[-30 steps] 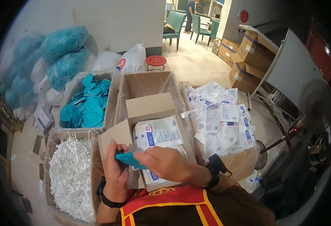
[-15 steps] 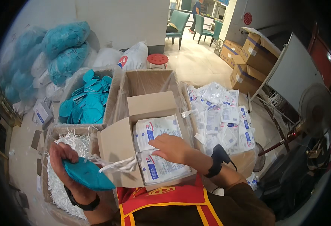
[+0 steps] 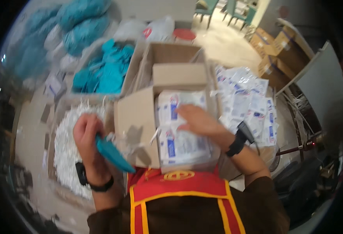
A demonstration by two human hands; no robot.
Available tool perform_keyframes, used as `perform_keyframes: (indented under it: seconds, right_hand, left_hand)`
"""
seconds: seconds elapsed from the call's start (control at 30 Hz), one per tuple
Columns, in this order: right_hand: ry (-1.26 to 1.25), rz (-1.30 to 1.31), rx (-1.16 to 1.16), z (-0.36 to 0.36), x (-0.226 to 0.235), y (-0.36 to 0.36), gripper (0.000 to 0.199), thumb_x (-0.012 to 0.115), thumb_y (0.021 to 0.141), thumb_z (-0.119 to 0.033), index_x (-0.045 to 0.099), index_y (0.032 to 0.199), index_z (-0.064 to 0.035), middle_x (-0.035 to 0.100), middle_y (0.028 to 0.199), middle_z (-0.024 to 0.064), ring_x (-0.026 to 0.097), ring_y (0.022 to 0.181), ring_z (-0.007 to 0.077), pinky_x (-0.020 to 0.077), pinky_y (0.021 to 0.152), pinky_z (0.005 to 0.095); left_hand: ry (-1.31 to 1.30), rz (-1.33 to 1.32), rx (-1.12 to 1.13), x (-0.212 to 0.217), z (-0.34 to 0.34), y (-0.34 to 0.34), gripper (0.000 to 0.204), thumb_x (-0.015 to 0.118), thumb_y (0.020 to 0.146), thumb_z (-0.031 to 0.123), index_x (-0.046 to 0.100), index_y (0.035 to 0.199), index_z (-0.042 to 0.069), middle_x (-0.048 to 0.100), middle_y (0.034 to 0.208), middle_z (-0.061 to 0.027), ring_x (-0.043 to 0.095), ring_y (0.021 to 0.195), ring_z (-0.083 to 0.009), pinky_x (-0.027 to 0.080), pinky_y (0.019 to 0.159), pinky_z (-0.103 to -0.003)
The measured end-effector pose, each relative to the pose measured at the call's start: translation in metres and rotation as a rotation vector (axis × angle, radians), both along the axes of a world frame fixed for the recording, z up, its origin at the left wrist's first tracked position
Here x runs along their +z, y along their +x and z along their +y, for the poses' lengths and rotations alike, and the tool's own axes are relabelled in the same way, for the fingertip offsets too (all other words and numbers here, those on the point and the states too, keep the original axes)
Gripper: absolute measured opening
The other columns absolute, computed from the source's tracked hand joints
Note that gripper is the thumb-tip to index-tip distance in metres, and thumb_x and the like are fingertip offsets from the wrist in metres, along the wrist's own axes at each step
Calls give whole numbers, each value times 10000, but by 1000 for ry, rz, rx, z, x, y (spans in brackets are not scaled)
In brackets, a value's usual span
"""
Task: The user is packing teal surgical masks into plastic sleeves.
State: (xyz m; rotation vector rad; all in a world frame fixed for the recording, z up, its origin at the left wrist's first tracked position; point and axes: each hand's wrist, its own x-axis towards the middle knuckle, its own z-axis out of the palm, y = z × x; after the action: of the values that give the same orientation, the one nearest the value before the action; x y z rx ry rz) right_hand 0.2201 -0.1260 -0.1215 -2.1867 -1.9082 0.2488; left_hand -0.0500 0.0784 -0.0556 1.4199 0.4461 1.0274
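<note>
My left hand is closed on the edge of a folded teal face mask, which slants down toward my apron. Blurred white straps trail from the mask across a flap of the open carton. Inside that carton lie two stacks of flat white packets with blue and red print. Over the packets hovers my right hand, its fingers apart and nothing visible in them. Blur hides whether it touches the packets.
A bin of teal masks stands far left, with a box of white straps nearer. Loose sealed packets are heaped on the right. Farther back are bagged masks, a red stool and stacked cartons.
The view has tilted down and shifted, blurring the picture. My left hand has turned the mask more edge-on, and the white straps stretch less far. My right hand stays over the packets.
</note>
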Motion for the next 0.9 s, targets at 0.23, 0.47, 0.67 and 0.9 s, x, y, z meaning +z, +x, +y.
perform_keyframes:
  seconds: [0.23, 0.47, 0.67, 0.9]
  right_hand:
    - [40, 57, -66, -7, 34, 5, 380, 686, 816, -212, 606, 1123, -2, 619, 1044, 178, 564, 1014, 361, 458, 876, 405]
    - [-28, 211, 105, -9, 13, -28, 405, 712, 802, -243, 619, 1116, -5, 608, 1046, 185, 558, 1012, 363, 448, 893, 398]
    - [-103, 307, 37, -4, 0, -18, 441, 751, 770, -286, 626, 1081, 1, 593, 1021, 170, 560, 985, 340, 445, 889, 378]
    - [-71, 445, 47, -5, 1, -14, 362, 732, 784, -237, 626, 1047, -12, 624, 1017, 150, 595, 963, 301, 464, 849, 350]
  left_hand:
    - [-131, 13, -40, -1, -18, 16, 312, 612, 932, 187, 467, 669, 103, 452, 585, 32, 358, 521, -48, 254, 485, -216]
    - [84, -21, 27, -1, -9, 13, 234, 616, 917, 155, 535, 708, 88, 479, 634, 25, 377, 547, -49, 268, 497, -212]
    - [117, -155, 354, 38, 27, -44, 188, 601, 913, 113, 546, 738, 73, 456, 642, 27, 384, 574, -52, 280, 523, -202]
    - [165, 176, 39, 3, -20, 1, 248, 651, 888, 139, 545, 673, 75, 485, 645, 39, 426, 600, -43, 317, 537, -219]
